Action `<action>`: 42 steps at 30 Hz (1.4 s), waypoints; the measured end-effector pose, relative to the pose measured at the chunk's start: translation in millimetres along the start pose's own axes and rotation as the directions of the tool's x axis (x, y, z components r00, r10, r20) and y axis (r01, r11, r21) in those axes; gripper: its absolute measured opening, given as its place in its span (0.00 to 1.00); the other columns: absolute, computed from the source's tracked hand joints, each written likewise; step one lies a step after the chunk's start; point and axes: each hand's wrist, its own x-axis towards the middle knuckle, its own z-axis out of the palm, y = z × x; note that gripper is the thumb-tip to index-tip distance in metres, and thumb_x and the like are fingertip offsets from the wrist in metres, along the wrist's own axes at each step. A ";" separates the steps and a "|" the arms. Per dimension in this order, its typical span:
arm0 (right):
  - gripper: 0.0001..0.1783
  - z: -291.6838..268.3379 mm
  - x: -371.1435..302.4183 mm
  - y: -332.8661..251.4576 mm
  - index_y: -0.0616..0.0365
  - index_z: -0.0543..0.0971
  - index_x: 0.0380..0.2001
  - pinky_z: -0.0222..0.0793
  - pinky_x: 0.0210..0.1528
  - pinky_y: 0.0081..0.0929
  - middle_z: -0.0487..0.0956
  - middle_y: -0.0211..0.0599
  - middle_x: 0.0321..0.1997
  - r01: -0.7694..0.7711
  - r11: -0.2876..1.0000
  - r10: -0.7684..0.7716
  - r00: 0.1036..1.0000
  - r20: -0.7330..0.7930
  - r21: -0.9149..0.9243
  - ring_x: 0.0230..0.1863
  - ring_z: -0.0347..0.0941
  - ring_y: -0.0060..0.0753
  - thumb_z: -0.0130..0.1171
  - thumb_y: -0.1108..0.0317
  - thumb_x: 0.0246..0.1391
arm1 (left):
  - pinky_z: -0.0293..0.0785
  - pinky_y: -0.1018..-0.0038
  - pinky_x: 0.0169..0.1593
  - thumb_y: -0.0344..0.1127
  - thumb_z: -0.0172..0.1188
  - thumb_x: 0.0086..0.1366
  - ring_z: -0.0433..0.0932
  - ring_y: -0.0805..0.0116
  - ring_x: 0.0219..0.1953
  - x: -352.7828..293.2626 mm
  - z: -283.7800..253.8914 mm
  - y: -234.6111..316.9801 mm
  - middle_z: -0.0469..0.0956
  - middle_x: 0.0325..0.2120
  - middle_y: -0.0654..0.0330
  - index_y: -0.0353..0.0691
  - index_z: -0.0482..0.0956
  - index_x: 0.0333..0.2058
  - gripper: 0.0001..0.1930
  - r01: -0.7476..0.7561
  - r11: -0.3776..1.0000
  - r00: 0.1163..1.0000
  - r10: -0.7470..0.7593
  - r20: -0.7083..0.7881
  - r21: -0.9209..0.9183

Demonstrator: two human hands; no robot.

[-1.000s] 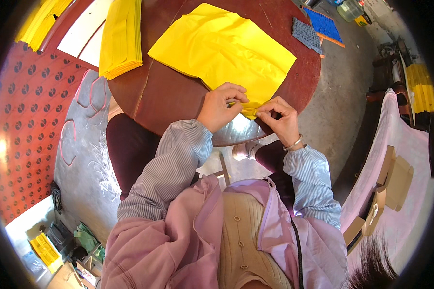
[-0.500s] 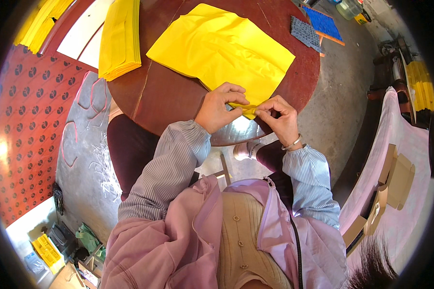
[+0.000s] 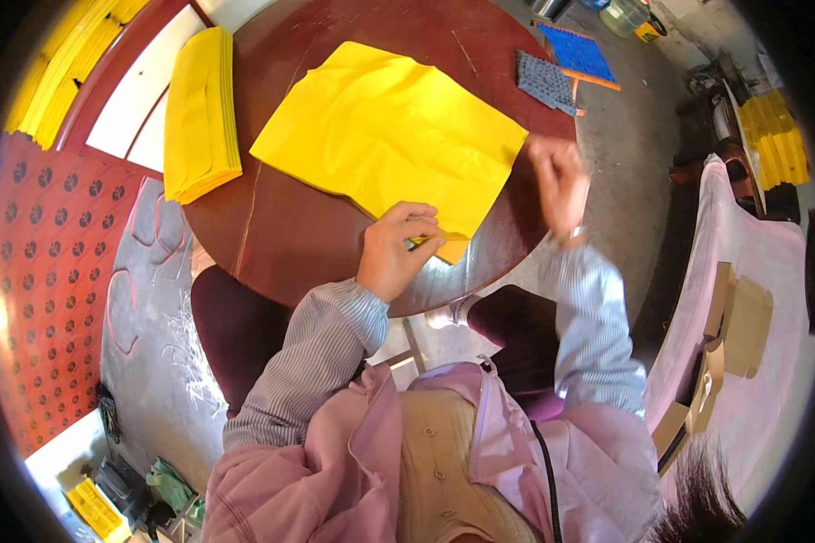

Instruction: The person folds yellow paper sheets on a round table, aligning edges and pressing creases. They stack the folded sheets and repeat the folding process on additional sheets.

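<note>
A bright yellow, cloth-like sheet [image 3: 394,136] lies slightly creased and slanted across the round red-brown table [image 3: 303,235]. My left hand [image 3: 391,246] is at its near corner, thumb and fingertips pinched together on the edge. Off the sheet's right corner, over the table's right edge, is my right hand [image 3: 561,185]. Motion smears its fingers, so I cannot make out whether they hold anything. A thick stack of folded yellow pieces [image 3: 199,118] rests at the table's left edge.
A grey textured pad [image 3: 545,81] lies at the table's far right, beside a blue board with an orange edge [image 3: 578,56]. More yellow stacks [image 3: 63,63] stand at far left. On the right, opened cardboard boxes [image 3: 738,326] lie on a pink-covered surface [image 3: 679,271].
My right hand has let go of the sheet's near corner and moved right and away from me. My left hand still pinches there. The whole view has shifted slightly.
</note>
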 end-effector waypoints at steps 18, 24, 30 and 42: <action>0.21 36.2 148.7 130.6 0.39 0.91 0.44 0.74 0.58 0.43 0.89 0.27 0.48 -0.204 0.797 0.291 0.954 0.067 -0.568 0.52 0.84 0.41 0.74 0.41 0.53 | 0.83 0.70 0.51 0.27 0.75 0.59 0.87 0.60 0.49 -0.8 -0.1 2.2 0.85 0.49 0.53 0.35 0.90 0.39 0.09 -0.015 0.999 1.000 0.015 -0.003 -0.029; 0.15 -2.9 67.3 48.6 0.52 0.88 0.41 0.77 0.57 0.37 0.88 0.33 0.47 -0.125 0.987 0.120 0.991 -0.055 -0.098 0.48 0.83 0.38 0.76 0.55 0.57 | 0.81 0.70 0.53 0.28 0.74 0.60 0.87 0.59 0.48 2.3 -1.9 3.3 0.86 0.48 0.52 0.32 0.88 0.39 0.09 0.031 0.998 1.000 -0.030 0.009 -0.051; 0.10 -8.7 -110.0 -71.5 0.59 0.84 0.41 0.77 0.44 0.28 0.81 0.35 0.44 -0.275 0.903 0.115 0.895 0.430 0.330 0.41 0.80 0.32 0.71 0.80 0.56 | 0.82 0.71 0.52 0.30 0.72 0.64 0.87 0.62 0.47 4.1 -3.4 -0.1 0.86 0.49 0.53 0.33 0.89 0.40 0.08 0.064 0.996 0.997 -0.062 0.037 -0.067; 0.13 11.9 -109.9 -75.8 0.58 0.88 0.48 0.79 0.47 0.30 0.81 0.38 0.42 0.028 0.962 -0.124 0.930 0.345 0.271 0.44 0.81 0.38 0.69 0.78 0.60 | 0.83 0.70 0.54 0.33 0.71 0.65 0.87 0.61 0.47 6.6 -5.7 -4.7 0.84 0.52 0.55 0.36 0.90 0.39 0.07 0.116 0.990 0.991 -0.110 0.070 -0.082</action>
